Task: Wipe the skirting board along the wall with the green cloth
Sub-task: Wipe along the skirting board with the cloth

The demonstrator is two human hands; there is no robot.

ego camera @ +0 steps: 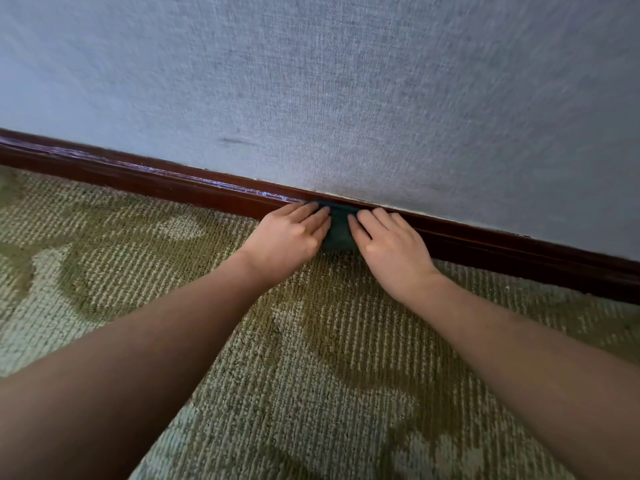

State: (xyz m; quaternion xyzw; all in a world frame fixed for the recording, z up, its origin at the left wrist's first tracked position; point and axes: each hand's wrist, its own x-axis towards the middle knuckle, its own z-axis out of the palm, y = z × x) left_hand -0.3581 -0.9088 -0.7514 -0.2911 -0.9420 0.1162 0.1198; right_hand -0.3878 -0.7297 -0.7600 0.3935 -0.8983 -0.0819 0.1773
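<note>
skirting board (pixel 138 174): dark reddish-brown, glossy, wooden; in the head view, our only one, it runs from the left edge down to the right edge, at the foot of the pale blue-grey woven-textured wall (pixel 346 81) and above the green-and-cream patterned loop carpet (pixel 311 358).
green cloth (pixel 341 230): small, dark green, folded fabric lying against the board's face between our two hands, its lower edge reaching the carpet.
left hand (pixel 287 237): flat, fingers straight, pressing the cloth's left part; we see nothing curled round it.
right hand (pixel 391 247): the same on the cloth's right part, fingers straight and laid on it.
why held so: we judge that two flat hands spread the pressure and keep the cloth tight to the board so that it can slide along it.
why so low: the board sits at floor level, so our bare forearms (pixel 194 327) reach forward and down.
hidden: most of the cloth is under our fingers; only a strip between the hands shows, so its size and fold are unclear.
thumbs: out of sight; we cannot tell whether they tuck under the cloth.
cut off: the board leaves the frame at both sides, so how much is wiped we cannot tell.
hard to make out: a faint dark smudge (pixel 235 141) on the wall and pale flecks (pixel 263 194) along the board's top edge; dust, wear or glare, we cannot say.
</note>
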